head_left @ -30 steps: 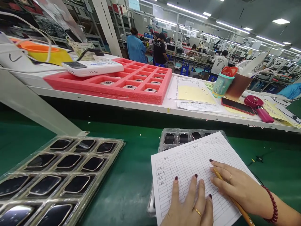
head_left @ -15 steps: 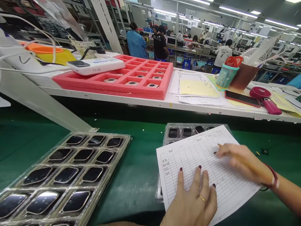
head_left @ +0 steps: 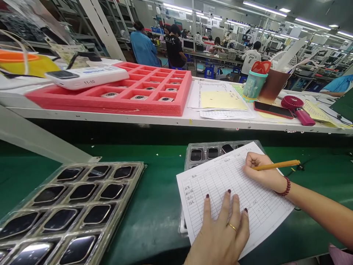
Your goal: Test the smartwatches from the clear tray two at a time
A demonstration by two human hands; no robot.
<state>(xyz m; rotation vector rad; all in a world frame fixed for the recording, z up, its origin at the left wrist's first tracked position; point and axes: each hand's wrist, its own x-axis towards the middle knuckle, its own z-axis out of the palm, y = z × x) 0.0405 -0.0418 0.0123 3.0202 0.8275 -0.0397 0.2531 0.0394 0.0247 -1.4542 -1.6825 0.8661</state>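
1. A gold ring (head_left: 232, 227) is being worn on the left hand (head_left: 217, 239).
2. A dark red beaded bracelet (head_left: 284, 186) is being worn on the right wrist (head_left: 277, 182).
3. Dark red polish is being worn on the fingernails (head_left: 228, 191).

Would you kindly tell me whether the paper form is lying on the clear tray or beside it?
It is on it: the form overlaps the clear tray, hiding most of its pockets, with the left hand resting on the form.
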